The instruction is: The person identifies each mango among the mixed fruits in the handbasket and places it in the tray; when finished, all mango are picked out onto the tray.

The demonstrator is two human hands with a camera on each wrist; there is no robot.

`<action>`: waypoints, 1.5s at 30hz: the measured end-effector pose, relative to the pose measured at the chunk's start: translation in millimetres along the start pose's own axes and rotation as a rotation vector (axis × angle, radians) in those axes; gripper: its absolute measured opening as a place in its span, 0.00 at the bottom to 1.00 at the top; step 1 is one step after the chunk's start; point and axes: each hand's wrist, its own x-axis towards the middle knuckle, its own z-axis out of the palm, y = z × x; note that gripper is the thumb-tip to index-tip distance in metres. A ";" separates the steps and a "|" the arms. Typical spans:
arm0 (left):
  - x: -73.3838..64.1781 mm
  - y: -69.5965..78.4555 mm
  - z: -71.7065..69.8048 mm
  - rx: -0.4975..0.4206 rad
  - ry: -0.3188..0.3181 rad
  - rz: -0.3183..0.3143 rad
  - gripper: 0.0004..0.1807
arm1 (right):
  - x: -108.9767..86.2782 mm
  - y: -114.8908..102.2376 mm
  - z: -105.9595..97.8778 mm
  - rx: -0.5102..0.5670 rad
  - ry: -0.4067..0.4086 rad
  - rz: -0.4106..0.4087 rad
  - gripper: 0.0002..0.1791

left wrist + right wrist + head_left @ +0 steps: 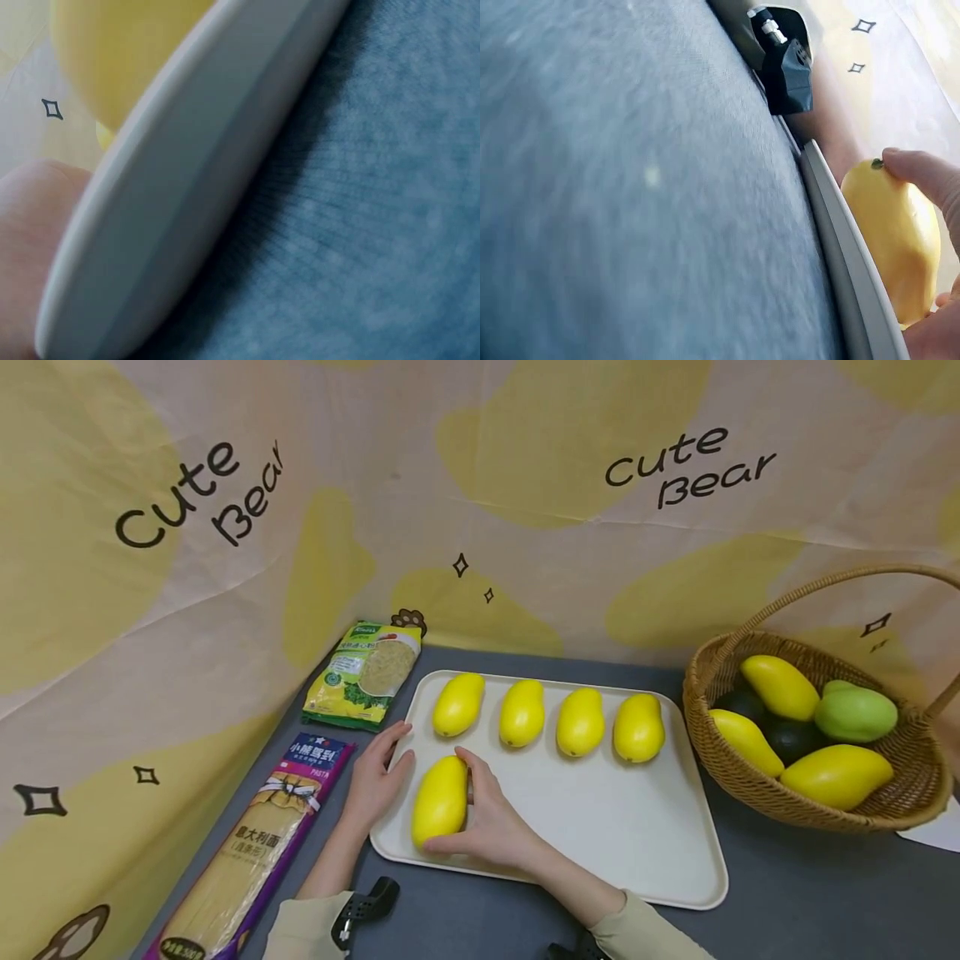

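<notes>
Near the left front corner of a white tray (592,835) lies a yellow mango (437,802), its length running front to back. My right hand (498,822) grips it, thumb at the near end and fingers at the far end; the right wrist view shows the thumb on the stem end of the mango (892,232). Just left of it, at the tray's left rim, is my left hand (378,777), fingers loosely bent and nothing held. Along the tray's back stand several more mangoes (522,714) in a row.
To the right stands a wicker basket (708,743) holding mangoes, dark round fruit and a green fruit (855,712). Left of the tray lie a pasta packet (255,843) and a yellow-green seasoning bag (363,675). A printed cloth (525,543) hangs behind the table.
</notes>
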 end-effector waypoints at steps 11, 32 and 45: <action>-0.5 -2.9 2.7 0.028 -0.022 0.009 0.23 | -0.1 5.3 8.2 -0.057 -0.032 -0.039 0.65; 0.0 -0.1 -1.4 0.049 -0.055 -0.024 0.23 | -0.7 7.2 7.8 -0.110 -0.107 -0.092 0.64; -1.1 2.6 -2.7 0.049 -0.049 -0.017 0.22 | -0.1 10.7 8.2 -0.131 -0.101 -0.119 0.65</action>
